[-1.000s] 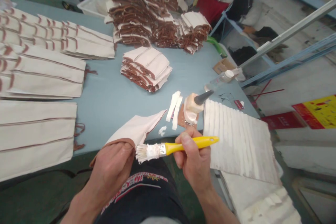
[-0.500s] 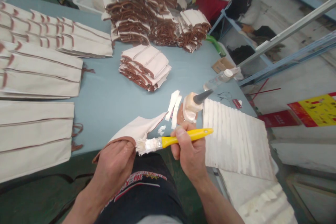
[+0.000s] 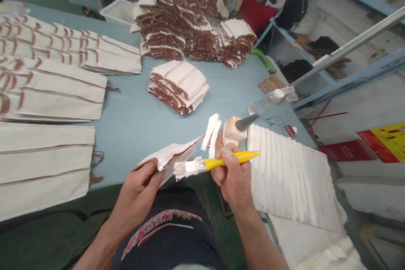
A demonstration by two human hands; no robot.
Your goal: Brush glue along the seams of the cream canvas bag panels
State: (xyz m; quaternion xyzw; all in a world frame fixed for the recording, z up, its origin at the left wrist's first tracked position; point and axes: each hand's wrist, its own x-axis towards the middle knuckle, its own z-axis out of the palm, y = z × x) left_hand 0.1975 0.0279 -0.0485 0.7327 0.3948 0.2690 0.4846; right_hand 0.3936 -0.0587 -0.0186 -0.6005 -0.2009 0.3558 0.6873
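My left hand [image 3: 139, 187] pinches the near end of a cream fabric piece with a brown edge [image 3: 172, 154] that lies over the front edge of the blue table [image 3: 136, 114]. My right hand [image 3: 232, 175] is closed round the yellow handle of a brush [image 3: 215, 163]. Its white, glue-coated bristles point left, just beside the fabric's opened end. A glue bottle with a dark nozzle [image 3: 236, 128] stands right behind my right hand, with two white strips [image 3: 211, 130] next to it.
Several cream fabric pieces lie in overlapping rows on the left [image 3: 47, 93]. A small folded stack [image 3: 179, 84] sits mid-table, with larger brown-trimmed piles [image 3: 190, 29] behind. A board of white strips [image 3: 287, 173] lies to the right, and a clear bottle [image 3: 268, 99] beyond it.
My left hand has turned and opened up the fabric's end. The brush has lifted slightly off my left hand and now sits by the opened edge.
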